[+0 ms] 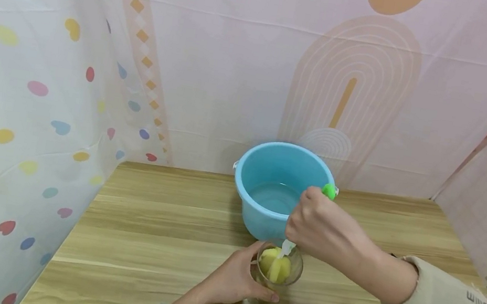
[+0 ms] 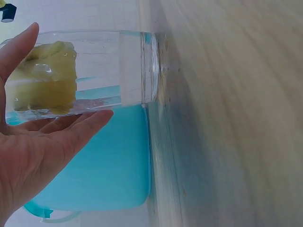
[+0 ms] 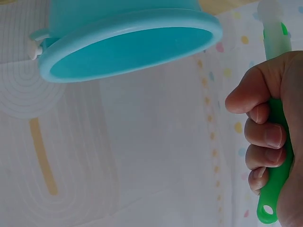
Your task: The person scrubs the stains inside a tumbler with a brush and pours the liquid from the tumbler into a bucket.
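My left hand (image 1: 235, 278) grips a clear glass (image 2: 130, 66) from its left side, thumb on the near side and fingers on the far side. The glass stands upright with its base right at the tabletop. My right hand (image 1: 331, 230) is wrapped in a fist round the green handle (image 3: 279, 175) of a cup brush, above the glass. The brush's white neck (image 1: 288, 248) runs down to a yellow sponge head (image 1: 278, 269), which sits inside the upper part of the glass (image 1: 296, 274). The handle's end shows above my fist.
A light blue bucket (image 1: 269, 172) stands just behind the glass, with shallow water (image 1: 276, 197) at its bottom. My right forearm passes over the right side of the wooden table (image 1: 155, 223). Patterned curtains (image 1: 217, 73) hang behind and at both sides.
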Demonstrator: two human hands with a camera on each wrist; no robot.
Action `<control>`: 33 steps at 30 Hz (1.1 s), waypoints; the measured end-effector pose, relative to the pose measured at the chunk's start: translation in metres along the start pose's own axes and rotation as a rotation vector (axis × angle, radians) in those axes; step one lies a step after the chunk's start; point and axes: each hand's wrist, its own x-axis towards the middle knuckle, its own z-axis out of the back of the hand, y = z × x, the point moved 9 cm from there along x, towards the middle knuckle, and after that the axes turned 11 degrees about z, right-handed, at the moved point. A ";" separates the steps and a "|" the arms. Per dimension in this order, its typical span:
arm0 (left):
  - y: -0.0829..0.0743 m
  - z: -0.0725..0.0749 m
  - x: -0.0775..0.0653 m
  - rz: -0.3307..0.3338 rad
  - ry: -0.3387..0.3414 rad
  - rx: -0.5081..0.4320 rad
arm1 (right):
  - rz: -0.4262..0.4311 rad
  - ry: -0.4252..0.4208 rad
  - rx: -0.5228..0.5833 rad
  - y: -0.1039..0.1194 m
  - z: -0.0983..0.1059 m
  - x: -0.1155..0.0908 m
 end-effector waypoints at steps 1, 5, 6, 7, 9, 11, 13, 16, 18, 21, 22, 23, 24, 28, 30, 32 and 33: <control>0.000 0.000 0.000 0.000 0.000 -0.002 | -0.005 -0.002 0.012 -0.001 -0.002 0.000; 0.000 0.000 0.000 0.005 -0.003 -0.007 | -0.017 0.006 0.049 -0.002 -0.011 -0.002; 0.001 0.000 0.000 0.008 -0.004 -0.006 | -0.018 0.011 0.057 -0.003 -0.013 -0.003; 0.001 0.000 0.000 0.010 -0.005 -0.006 | -0.019 0.015 0.065 -0.003 -0.016 -0.004; 0.001 0.000 0.000 0.011 -0.005 -0.009 | -0.026 0.023 0.068 -0.003 -0.020 -0.005; 0.000 0.000 0.000 0.010 -0.004 -0.012 | -0.032 0.035 0.070 -0.004 -0.025 -0.008; 0.000 -0.001 0.000 0.008 -0.002 -0.019 | -0.040 0.043 0.086 -0.004 -0.029 -0.010; 0.001 -0.001 -0.001 0.012 -0.001 -0.023 | -0.053 0.051 0.108 -0.005 -0.034 -0.013; 0.000 -0.001 -0.001 0.013 -0.001 -0.023 | -0.060 0.047 0.120 -0.006 -0.036 -0.015; 0.000 -0.001 -0.001 0.017 -0.001 -0.017 | -0.063 0.042 0.121 -0.007 -0.036 -0.017; 0.000 -0.001 -0.001 0.017 -0.002 -0.016 | -0.063 0.041 0.121 -0.007 -0.036 -0.017; 0.000 -0.001 -0.001 0.016 -0.002 -0.015 | -0.063 0.040 0.121 -0.007 -0.036 -0.018; 0.000 -0.001 -0.001 0.017 -0.004 -0.013 | -0.063 0.039 0.121 -0.007 -0.035 -0.018; 0.000 0.000 -0.001 0.018 -0.012 -0.002 | -0.075 0.027 0.145 -0.008 -0.033 -0.023; 0.001 0.000 -0.001 0.021 -0.016 0.007 | -0.085 0.016 0.165 -0.009 -0.031 -0.026; 0.001 0.000 -0.001 0.019 -0.016 0.013 | -0.093 0.005 0.186 -0.009 -0.030 -0.028; 0.001 0.000 -0.001 0.018 -0.017 0.016 | -0.097 0.001 0.194 -0.008 -0.029 -0.029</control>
